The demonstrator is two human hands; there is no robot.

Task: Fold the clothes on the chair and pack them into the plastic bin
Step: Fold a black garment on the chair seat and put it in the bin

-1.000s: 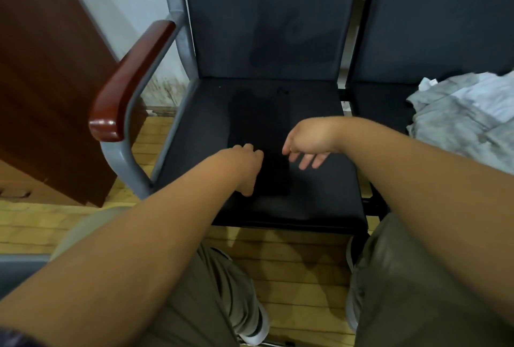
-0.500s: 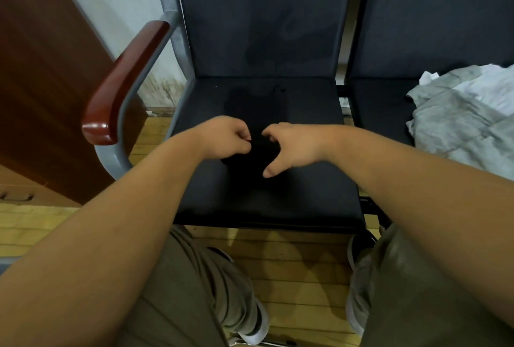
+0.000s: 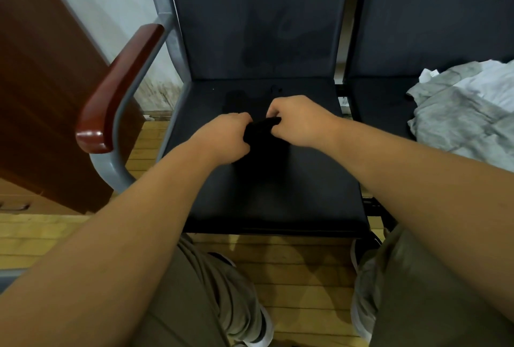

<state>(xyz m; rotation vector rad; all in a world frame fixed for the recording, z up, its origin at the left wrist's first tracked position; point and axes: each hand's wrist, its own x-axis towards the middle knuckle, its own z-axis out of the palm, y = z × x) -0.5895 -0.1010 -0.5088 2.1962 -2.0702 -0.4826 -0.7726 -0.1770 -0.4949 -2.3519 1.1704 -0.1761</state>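
hidden: fingertips of left hand (image 3: 222, 138) and right hand (image 3: 297, 121) curl under, out of sight | unclear: small black fabric piece (image 3: 261, 129) gripped between them, outline lost against the dark padded chair seat (image 3: 278, 193) beneath the hands, garment type unreadable | cut off: crumpled grey and white clothes heap (image 3: 459, 118) right of the right hand, runs past the picture's edge

Bare forearms (image 3: 144, 224), olive trousers (image 3: 205, 296) (creased), white-soled shoes (image 3: 364, 246)
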